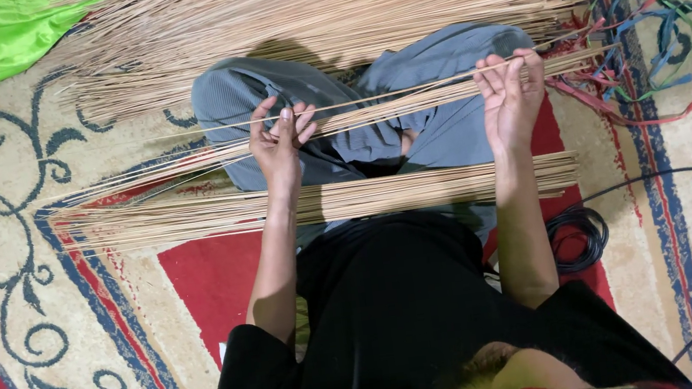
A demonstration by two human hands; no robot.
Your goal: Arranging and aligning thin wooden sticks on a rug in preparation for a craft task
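sticks (406,106) in a thin bundle are held across the lap; left hand (280,145) and right hand (510,95) are both clamped on them. a second bundle (321,202) is laid nearer the body on the patterned rug (49,284).

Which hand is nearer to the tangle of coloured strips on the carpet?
The right hand. It grips the thin sticks just beside the coloured strips. The left hand holds the same sticks across the lap, far from them.

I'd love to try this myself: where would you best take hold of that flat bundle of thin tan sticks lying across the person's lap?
Grip the flat bundle of thin tan sticks near both ends, coming from above; it lies long, loose and level, so one middle grip would probably let it sag and scatter.
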